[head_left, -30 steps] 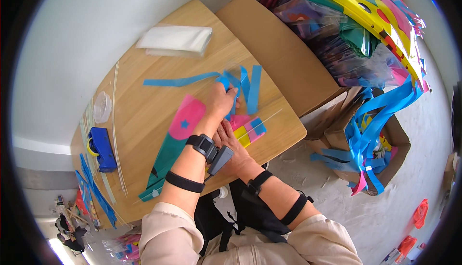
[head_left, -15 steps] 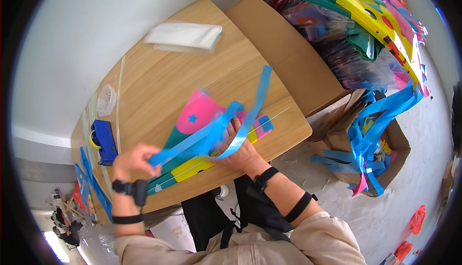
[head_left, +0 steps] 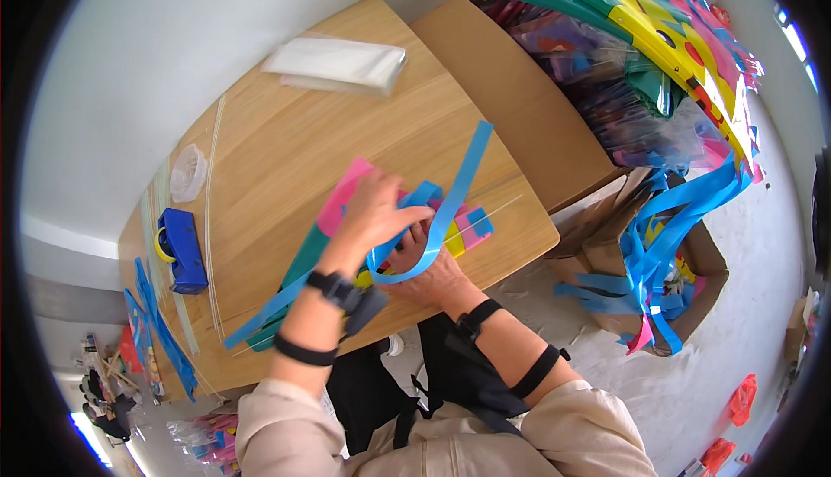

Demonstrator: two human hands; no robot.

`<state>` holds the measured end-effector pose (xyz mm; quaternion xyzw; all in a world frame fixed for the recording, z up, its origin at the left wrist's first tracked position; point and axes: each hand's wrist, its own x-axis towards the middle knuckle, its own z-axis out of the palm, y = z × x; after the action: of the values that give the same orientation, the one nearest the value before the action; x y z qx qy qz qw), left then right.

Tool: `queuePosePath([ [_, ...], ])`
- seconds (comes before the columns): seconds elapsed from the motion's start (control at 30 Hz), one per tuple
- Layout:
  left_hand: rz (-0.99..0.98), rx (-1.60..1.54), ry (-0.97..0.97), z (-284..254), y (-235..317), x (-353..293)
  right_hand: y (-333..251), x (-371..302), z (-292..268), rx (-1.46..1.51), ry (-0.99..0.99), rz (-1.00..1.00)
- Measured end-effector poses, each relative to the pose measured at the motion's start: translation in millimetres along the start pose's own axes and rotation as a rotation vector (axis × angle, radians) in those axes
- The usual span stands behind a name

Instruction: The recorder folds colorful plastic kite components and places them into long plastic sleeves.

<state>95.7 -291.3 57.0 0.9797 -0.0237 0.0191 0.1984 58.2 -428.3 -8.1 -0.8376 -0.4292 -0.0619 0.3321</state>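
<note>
A folded kite (head_left: 342, 196) in pink, green and yellow lies near the table's front edge, thin rods along it. Long blue ribbon tails (head_left: 467, 170) loop over it and spread to both sides. Pressing the kite's middle is my right hand (head_left: 428, 271), its fingers wrapped round the bundle and a ribbon loop, partly hidden by the ribbon. Just above it my left hand (head_left: 379, 209) reaches across the kite's pink part, thumb apart from the fingers and slightly blurred. One ribbon end lies loose under my left forearm.
Clear plastic sleeves (head_left: 338, 63) lie at the table's far side. A blue tape dispenser (head_left: 183, 252), a plastic tub (head_left: 189, 172) and thin rods (head_left: 214, 226) are at the left. Right of the table, a cardboard box (head_left: 519, 105) and stacked kites (head_left: 649, 27) stand near an open carton (head_left: 684, 269).
My left hand has let go of the ribbon end and moved right and up over the kite. That ribbon end now hangs down at the lower left. My right hand stays in place.
</note>
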Motion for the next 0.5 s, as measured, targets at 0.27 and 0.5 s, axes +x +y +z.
queuePosePath([
  [0.27, -0.221, -0.728, -0.25, -8, 4, 0, 12, -8, 1, 0.106, -0.065, 0.073],
  [0.5, -0.685, -0.715, -0.371, -122, -142, -162, 8, -1, -17, -0.06, -0.155, 0.05],
])
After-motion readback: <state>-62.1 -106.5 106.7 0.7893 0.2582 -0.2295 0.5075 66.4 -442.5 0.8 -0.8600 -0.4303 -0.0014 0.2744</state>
